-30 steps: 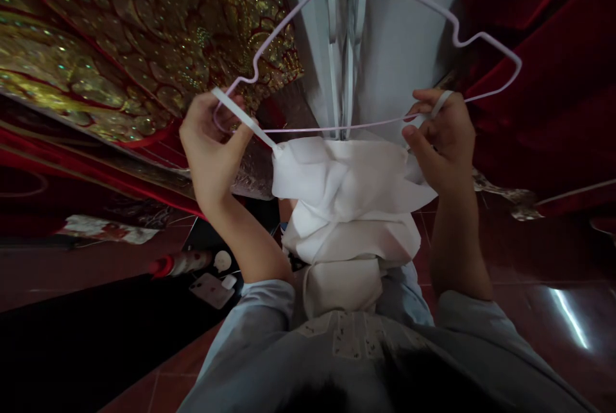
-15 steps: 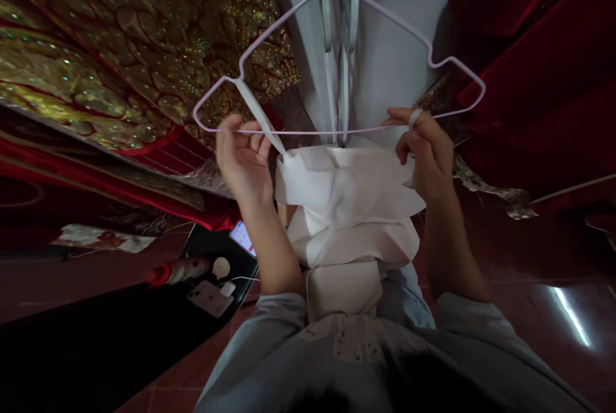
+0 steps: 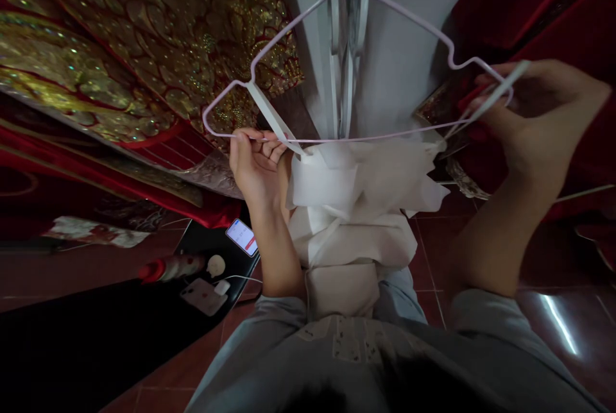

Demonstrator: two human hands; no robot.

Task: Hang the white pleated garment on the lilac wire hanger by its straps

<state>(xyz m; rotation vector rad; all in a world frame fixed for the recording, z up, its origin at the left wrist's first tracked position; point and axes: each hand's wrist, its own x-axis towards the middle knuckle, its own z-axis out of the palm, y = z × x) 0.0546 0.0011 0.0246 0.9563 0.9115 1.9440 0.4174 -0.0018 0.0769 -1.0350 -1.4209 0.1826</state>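
A pale pink clothes hanger [image 3: 399, 8] stands upright before me. My left hand [image 3: 257, 160] pinches its bottom bar near the left end. One thin white strap of a white ruffled garment [image 3: 356, 185] lies in the hanger's left notch. At the hanger's right end, my right hand [image 3: 534, 105] holds the other white strap [image 3: 498, 93], stretched up beside the hanger's corner. Some right fingertips are hidden behind the strap and hanger. The garment hangs in folds from the straps down over my lap.
Gold-sequined red clothing [image 3: 202, 28] hangs at the left, and dark red fabric [image 3: 543, 9] at the right. A black bench [image 3: 96, 342] at lower left holds a lit phone [image 3: 242, 237], a second phone [image 3: 205, 296] and a red-capped bottle [image 3: 171, 268].
My right hand has gone from the bottom bar out to the right and now pulls the second strap to the hanger's right end. My left hand stays on the bar.
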